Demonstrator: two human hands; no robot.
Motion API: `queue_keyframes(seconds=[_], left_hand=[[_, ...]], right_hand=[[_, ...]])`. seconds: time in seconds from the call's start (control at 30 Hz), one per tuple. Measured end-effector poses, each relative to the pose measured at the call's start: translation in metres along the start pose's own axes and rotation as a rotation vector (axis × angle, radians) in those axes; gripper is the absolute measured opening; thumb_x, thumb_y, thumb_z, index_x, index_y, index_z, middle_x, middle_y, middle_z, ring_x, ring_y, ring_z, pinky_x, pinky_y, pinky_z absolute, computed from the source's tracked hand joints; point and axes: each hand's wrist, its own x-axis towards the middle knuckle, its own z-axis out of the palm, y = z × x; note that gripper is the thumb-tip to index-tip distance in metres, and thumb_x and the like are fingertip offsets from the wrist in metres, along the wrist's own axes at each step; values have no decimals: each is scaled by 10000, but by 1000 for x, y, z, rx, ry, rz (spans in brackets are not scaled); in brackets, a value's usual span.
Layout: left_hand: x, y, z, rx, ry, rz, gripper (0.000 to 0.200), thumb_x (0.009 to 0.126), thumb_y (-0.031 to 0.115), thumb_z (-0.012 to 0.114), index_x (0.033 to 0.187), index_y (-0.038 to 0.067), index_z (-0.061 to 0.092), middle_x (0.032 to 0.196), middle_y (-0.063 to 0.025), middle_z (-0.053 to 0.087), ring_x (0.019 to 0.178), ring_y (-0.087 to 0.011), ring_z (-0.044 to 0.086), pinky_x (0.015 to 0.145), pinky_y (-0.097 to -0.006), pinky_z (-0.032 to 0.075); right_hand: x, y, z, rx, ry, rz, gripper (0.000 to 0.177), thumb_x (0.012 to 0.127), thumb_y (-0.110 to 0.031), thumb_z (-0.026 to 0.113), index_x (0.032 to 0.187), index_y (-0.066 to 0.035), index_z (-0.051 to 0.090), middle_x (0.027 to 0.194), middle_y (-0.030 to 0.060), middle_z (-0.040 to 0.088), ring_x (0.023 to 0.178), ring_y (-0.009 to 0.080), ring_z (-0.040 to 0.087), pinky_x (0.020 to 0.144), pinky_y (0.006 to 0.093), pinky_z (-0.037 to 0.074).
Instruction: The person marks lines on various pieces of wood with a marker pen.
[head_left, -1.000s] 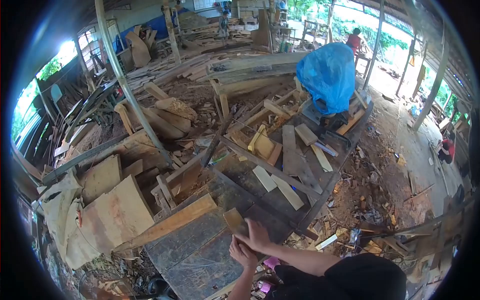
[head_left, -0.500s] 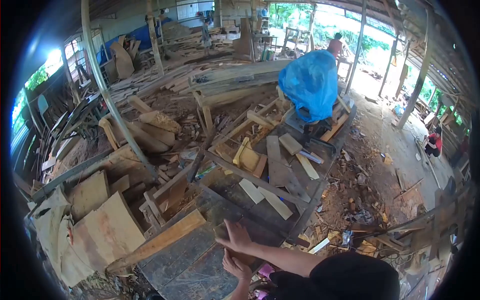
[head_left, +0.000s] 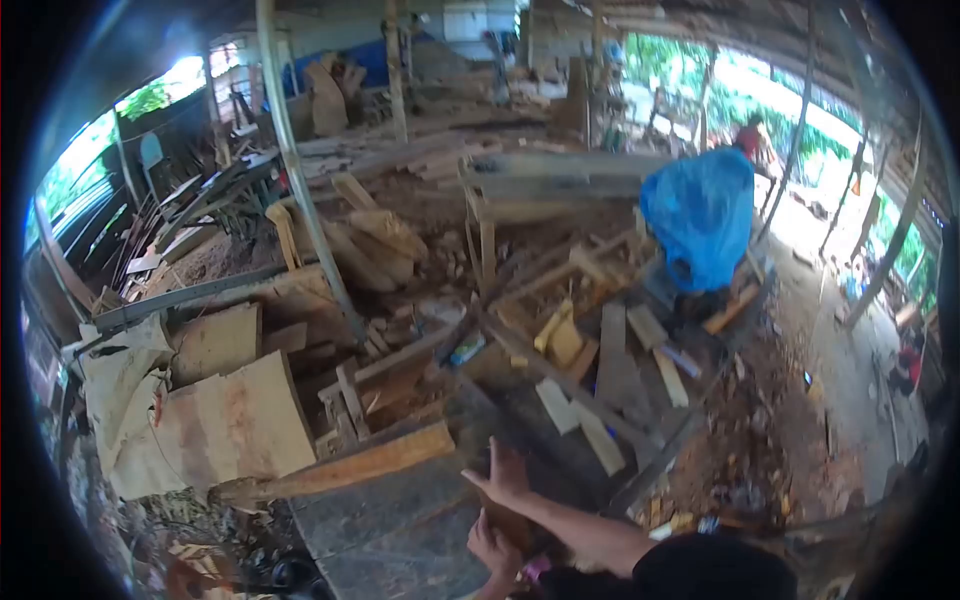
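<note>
A short brown wooden board [head_left: 508,467] lies on the dark worktable [head_left: 390,515] in front of me. My right hand [head_left: 503,484] rests across it, thumb stretched to the left and a finger pointing away from me. Closer to my body, my left hand [head_left: 490,546] has its fingers curled at the board's near left edge. My right forearm and hand cover part of the board. Left of the hands, a long wooden plank [head_left: 350,465] lies along the worktable's edge.
Several wood offcuts [head_left: 597,435] lie beyond my hands, near a machine under a blue plastic cover [head_left: 700,215]. Large pale wood sheets [head_left: 215,425] lie at left. A metal pole [head_left: 305,190] rises behind them. A person [head_left: 750,140] is at the back right.
The view has swung left, so the scene sits farther right and lower. My right hand's thumb and finger are spread wider on the board; the left hand stays beside it.
</note>
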Motion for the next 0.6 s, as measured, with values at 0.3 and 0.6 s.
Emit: queue_keyframes(seconds=[0.3, 0.6], left_hand=[[3, 15, -7, 56, -30, -21, 502, 892, 226, 434, 1348, 35, 525, 1171, -183, 584, 1095, -336, 522, 969, -445, 340], [5, 23, -8, 69, -25, -2, 481, 908, 206, 421, 1341, 19, 518, 1195, -172, 587, 1107, -337, 531, 944, -437, 355]], right_hand=[[-30, 8, -9, -3, 106, -171, 881, 797, -555, 712, 1304, 101, 414, 1208, 266, 515, 1110, 430, 499, 931, 506, 424], [-53, 18, -19, -11, 56, -80, 886, 815, -576, 680, 1328, 95, 413, 1207, 268, 519, 1101, 429, 503, 971, 510, 392]])
